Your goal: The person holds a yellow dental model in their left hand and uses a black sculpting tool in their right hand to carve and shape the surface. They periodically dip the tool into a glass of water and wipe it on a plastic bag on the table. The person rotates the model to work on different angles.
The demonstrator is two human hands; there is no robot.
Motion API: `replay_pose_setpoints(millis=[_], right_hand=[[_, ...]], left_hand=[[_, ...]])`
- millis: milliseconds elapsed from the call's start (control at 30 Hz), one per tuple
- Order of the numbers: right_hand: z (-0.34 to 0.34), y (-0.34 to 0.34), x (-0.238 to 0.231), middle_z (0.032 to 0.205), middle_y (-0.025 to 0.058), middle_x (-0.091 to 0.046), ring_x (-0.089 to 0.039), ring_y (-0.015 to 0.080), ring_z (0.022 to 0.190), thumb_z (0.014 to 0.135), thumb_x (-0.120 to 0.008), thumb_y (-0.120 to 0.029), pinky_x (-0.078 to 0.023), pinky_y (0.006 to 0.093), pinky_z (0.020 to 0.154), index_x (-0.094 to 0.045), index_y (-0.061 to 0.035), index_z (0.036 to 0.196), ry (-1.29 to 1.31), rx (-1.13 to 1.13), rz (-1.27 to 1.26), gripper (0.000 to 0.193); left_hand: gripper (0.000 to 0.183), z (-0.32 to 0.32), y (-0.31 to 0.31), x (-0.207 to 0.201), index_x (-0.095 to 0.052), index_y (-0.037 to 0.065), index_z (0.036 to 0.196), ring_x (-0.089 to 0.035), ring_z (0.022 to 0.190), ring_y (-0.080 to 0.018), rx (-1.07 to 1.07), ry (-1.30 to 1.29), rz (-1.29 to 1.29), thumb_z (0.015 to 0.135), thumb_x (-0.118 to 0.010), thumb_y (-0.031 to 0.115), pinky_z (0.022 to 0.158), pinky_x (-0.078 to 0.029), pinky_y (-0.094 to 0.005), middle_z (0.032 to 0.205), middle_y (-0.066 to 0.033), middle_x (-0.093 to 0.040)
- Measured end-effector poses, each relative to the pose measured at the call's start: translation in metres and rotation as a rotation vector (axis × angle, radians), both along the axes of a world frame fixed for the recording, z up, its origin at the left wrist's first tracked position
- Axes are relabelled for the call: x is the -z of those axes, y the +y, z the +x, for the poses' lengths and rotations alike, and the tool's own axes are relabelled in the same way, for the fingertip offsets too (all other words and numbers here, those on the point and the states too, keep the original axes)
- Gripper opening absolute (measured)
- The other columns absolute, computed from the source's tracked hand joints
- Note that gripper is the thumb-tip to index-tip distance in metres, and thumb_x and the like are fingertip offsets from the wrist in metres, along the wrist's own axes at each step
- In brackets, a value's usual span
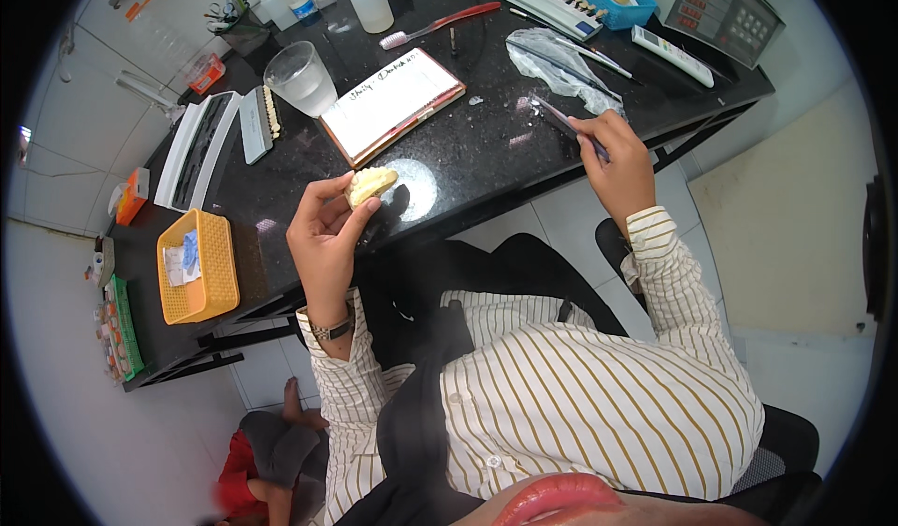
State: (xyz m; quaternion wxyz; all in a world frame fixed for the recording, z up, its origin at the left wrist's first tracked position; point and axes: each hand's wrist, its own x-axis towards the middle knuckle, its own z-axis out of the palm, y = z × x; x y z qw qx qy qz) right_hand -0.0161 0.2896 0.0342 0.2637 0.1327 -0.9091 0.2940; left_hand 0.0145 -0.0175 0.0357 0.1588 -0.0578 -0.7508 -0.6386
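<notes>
Between thumb and fingertips, my left hand [325, 227] holds up a small yellowish dental cast [371, 187], with its row of teeth showing. It is above the near edge of the black counter [449, 157], beside a bright spot of light. My right hand [619, 166] is closed around a slim purplish tool [561, 122] like a brush or carver. The tool's far end points down at the counter, near small white crumbs; its exact tip is too small to tell. Just beyond it lies a crumpled clear plastic sheet [561, 63] with thin brush-like tools on it.
A clipboard with paper [388, 96] and a glass of water [301, 79] stand beyond my left hand. Farther back are a red toothbrush [440, 26], a squeeze bottle [369, 2], a shade guide [550, 4] and a blue basket [625, 12]. A yellow basket [201, 273] sits left. A seated person [271, 461] is lower left.
</notes>
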Motion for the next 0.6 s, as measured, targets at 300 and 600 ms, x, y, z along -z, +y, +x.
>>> replay_pose_setpoints(millis=[300, 600], right_hand=[[-0.0002, -0.0035, 0.0028, 0.083, 0.0060, -0.051, -0.058, 0.0253, 0.071, 0.081, -0.054, -0.006, -0.046, 0.0329, 0.059, -0.059, -0.0071, 0.094, -0.005, 0.088, 0.122, 0.015], [0.0023, -0.0026, -0.0055, 0.082, 0.0070, -0.048, -0.057, 0.0260, 0.068, 0.080, -0.053, -0.004, -0.045, 0.0355, 0.058, -0.059, -0.0055, 0.091, -0.098, 0.064, 0.220, 0.013]], left_hand=[[0.027, -0.0003, -0.0005, 0.0014, -0.053, -0.003, 0.100, -0.062, 0.084, -0.0153, 0.008, 0.015, 0.007, 0.075, -0.065, -0.003, 0.069, -0.048, -0.0191, 0.092, -0.0158, -0.063], [0.027, 0.0004, -0.0006, 0.0008, -0.052, -0.003, 0.100, -0.061, 0.086, -0.0158, 0.003, -0.008, 0.004, 0.076, -0.064, -0.003, 0.071, -0.048, -0.0195, 0.093, -0.0145, -0.062]])
